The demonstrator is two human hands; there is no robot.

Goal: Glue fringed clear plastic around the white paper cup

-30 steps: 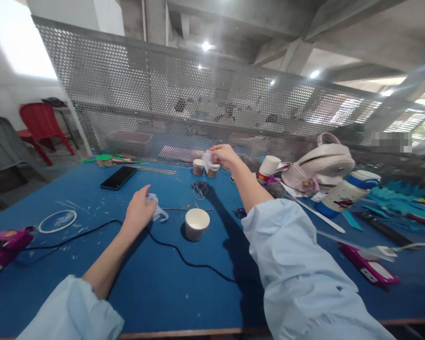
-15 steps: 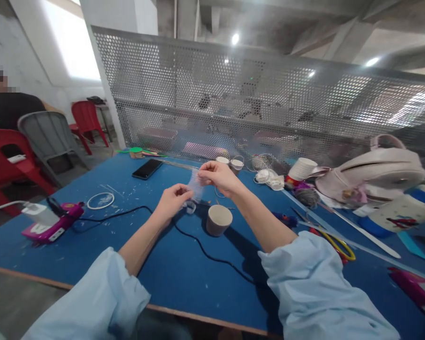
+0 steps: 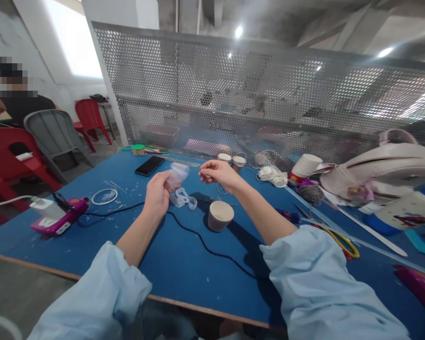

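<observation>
My left hand (image 3: 157,192) is closed on a pale, see-through ribbon-like strip (image 3: 179,173), blurred by motion. A looped pale ribbon end (image 3: 184,198) hangs or lies just below it; whether the two are one piece is unclear. My right hand (image 3: 220,174) is held up to the right, apart from the strip, its thumb and fingertips pinched together. Anything between those fingertips is too small to make out. Below my right hand a beige, round, cup-shaped piece (image 3: 220,216) stands on the blue table (image 3: 184,278).
A black cable (image 3: 205,250) crosses the table from a purple power strip (image 3: 62,218). Behind lie a phone (image 3: 149,165) and a white ring (image 3: 105,196). To the right are stacked paper cups (image 3: 306,165), grey yarn (image 3: 311,194), yellow-handled scissors (image 3: 345,242) and a pale bag (image 3: 378,165). A perforated metal screen (image 3: 205,75) stands behind.
My left hand has moved left and up with the pale strip. My right hand has come off the strip and stays near its former place. The hands are farther apart.
</observation>
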